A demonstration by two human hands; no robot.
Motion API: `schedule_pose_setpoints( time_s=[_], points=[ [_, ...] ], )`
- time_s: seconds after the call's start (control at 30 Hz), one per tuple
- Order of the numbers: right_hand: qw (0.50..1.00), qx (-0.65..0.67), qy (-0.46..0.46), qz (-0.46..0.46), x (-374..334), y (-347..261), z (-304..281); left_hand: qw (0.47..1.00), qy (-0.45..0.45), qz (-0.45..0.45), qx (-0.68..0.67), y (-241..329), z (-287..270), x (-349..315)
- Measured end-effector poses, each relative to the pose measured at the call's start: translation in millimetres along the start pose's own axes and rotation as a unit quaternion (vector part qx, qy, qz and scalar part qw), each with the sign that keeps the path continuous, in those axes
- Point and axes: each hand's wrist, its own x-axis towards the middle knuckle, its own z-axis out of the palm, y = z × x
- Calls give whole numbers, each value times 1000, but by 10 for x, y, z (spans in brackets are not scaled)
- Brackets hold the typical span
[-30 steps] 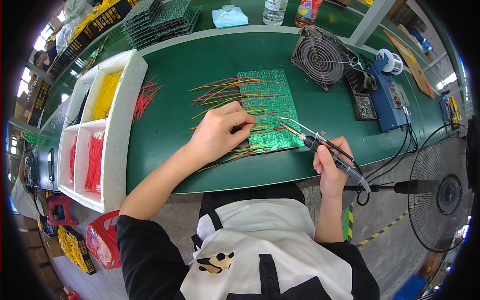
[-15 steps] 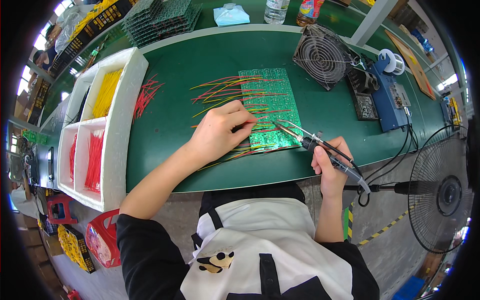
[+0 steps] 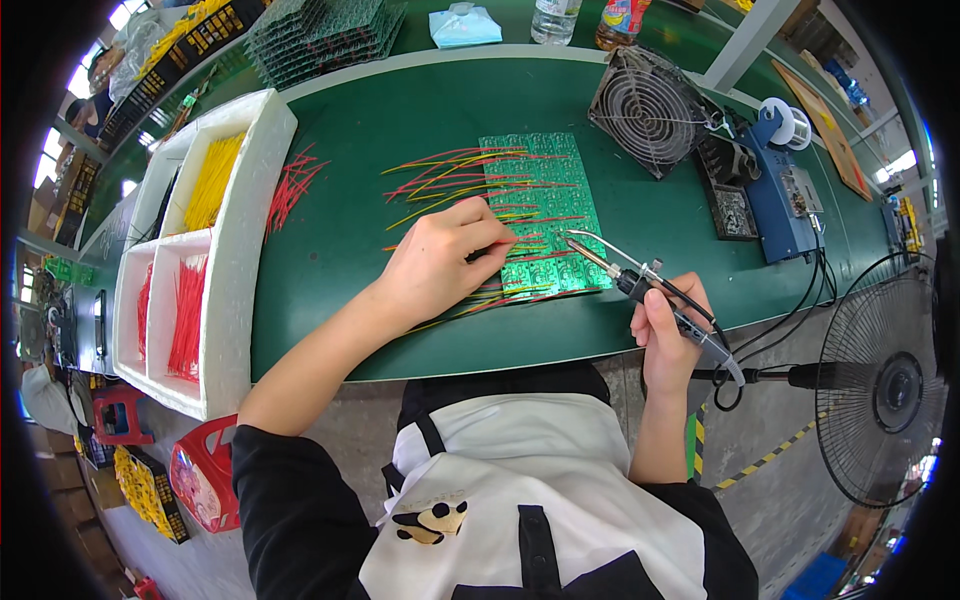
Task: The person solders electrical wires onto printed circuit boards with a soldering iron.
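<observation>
A person's left hand (image 3: 440, 255), thumb and finger pinched on a thin wire (image 3: 528, 238), rests over a green circuit board (image 3: 546, 203) at 12 o'clock. The right hand (image 3: 668, 325), apart from it, grips a soldering iron (image 3: 632, 285) pointing toward 10 o'clock (tip contact unclear). A white foam box (image 3: 229, 320) sits at 10 o'clock.

Green bench (image 3: 420, 100), grey floor (image 3: 745, 435), red stool (image 3: 130, 412)
</observation>
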Motion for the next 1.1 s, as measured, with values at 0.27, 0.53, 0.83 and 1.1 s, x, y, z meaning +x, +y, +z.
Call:
schedule_pose_setpoints(
  time_s=[0.27, 0.53, 0.83, 1.1],
  points=[
    [999, -33, -14, -2, -2, -9, 10, 1000, -2, 4, 7, 14, -6, 3],
    [999, -47, -17, 0, -3, -16, 6, 998, -12, 35, 54, 53, -21, -7],
    [1000, -7, 11, -9, -16, 6, -12, 998, -16, 25, 59, 63, -49, 1],
    [1000, -3, 9, -10, -3, 10, -17, 992, 8, 83, 99, 59, -62, 22]
  ],
)
